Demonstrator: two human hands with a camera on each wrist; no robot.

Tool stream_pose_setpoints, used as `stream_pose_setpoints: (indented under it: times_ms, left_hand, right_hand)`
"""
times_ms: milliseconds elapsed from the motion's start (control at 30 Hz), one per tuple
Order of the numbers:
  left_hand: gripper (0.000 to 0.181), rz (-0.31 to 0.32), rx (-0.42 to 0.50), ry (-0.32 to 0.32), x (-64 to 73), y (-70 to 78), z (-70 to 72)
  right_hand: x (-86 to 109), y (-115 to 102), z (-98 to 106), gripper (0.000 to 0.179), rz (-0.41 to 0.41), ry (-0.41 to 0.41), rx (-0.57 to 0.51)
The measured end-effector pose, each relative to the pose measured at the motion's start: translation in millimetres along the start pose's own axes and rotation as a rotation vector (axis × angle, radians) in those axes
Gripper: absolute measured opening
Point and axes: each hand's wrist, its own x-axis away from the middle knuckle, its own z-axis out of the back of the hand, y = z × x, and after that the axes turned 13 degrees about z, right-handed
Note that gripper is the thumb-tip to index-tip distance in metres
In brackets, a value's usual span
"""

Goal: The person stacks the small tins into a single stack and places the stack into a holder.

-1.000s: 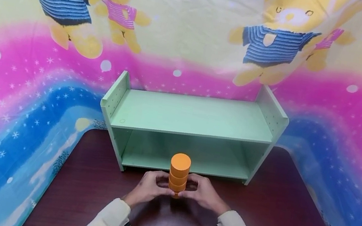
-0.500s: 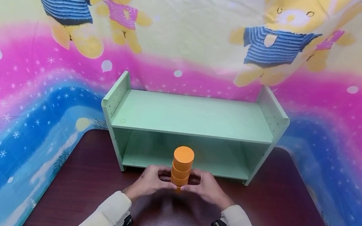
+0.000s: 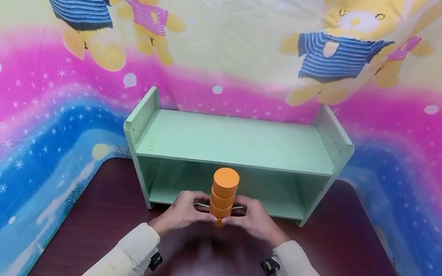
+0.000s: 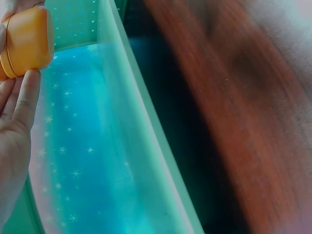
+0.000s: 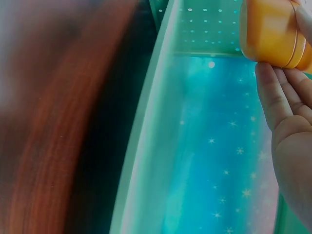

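An upright stack of orange round containers (image 3: 223, 193) stands between the two hands in the head view, in front of the shelf's lower opening. My left hand (image 3: 183, 213) holds its left side, thumb near the bottom and fingers higher up. From the right, my right hand (image 3: 257, 221) grips it in the same way. In the left wrist view, fingertips touch a smooth orange container (image 4: 31, 39) with a seam around it. The right wrist view has fingers (image 5: 273, 97) against the orange container (image 5: 268, 31). The stack's lower end is partly covered by the thumbs.
A pale green two-level shelf (image 3: 238, 141) stands at the back of the dark red-brown table (image 3: 106, 236). Its side panels rise above the top board. Behind and around hangs a printed cloth (image 3: 238, 37) with bears and stars.
Both hands have moved the orange stack upward in the head view, towards the shelf. Their hold on it looks the same. The shelf stays where it was.
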Motion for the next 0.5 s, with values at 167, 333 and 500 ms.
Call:
stream_pose_setpoints:
  times_ms: [167,333,500]
  left_hand:
    - [0.051,-0.002,-0.04,0.016,-2.0,7.4,3.2]
    - [0.052,-0.012,-0.098,0.043,-2.4,15.0,7.1]
    - [0.054,-0.013,-0.102,0.04,-3.8,20.9,10.2]
  right_hand:
    - [-4.6,8.9,4.0,0.047,0.001,0.004,0.042]
    - [-8.7,20.2,7.9,0.049,0.011,0.016,0.046]
    - [-11.8,16.9,12.5,0.052,0.03,0.017,0.067]
